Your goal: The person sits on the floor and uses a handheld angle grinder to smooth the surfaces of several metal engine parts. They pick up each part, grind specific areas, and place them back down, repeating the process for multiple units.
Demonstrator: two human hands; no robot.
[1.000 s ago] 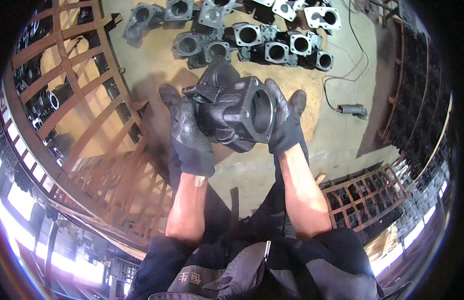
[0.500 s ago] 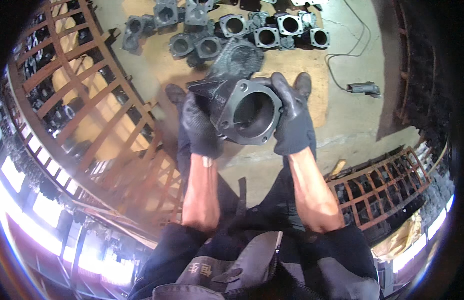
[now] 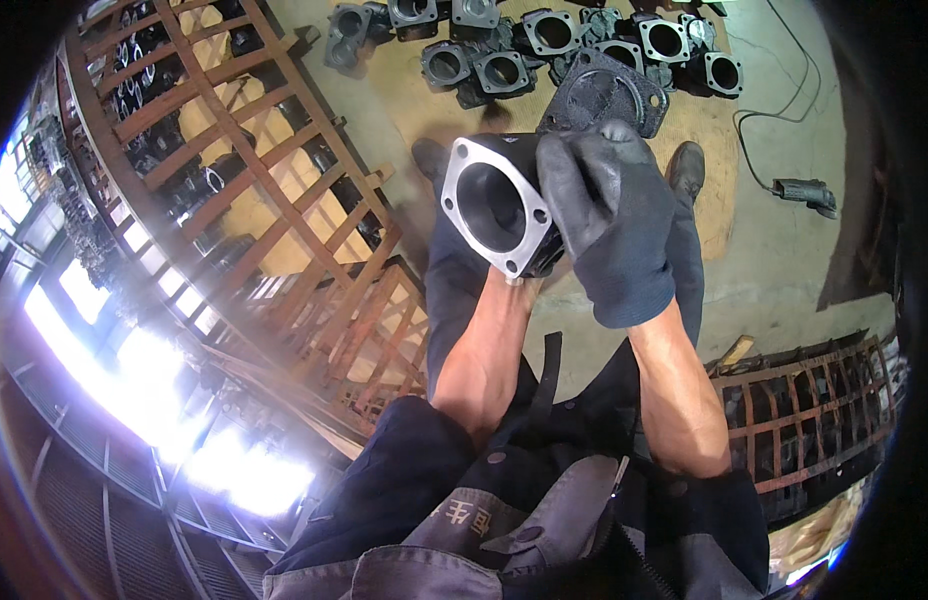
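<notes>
A dark flanged metal casting is held up in front of me, above the floor. Its bright machined flange, with a round bore and bolt holes at the corners, faces up and toward the left. A second, darker square flange sticks out at its far right end. My right hand, in a dark glove, is closed over the casting's right side, fingers bent. My left forearm runs up beneath the bright flange, where the casting hides the left hand's fingers; that hand bears it from below.
Several similar castings stand on a tan sheet at the far side. A corded black tool lies on the floor to the right. Rusty metal cage racks flank me on the left and at the lower right.
The casting has been turned so that its bright flange points more to the left. My right hand has shifted onto its upper right side, and the left hand has gone out of sight underneath.
</notes>
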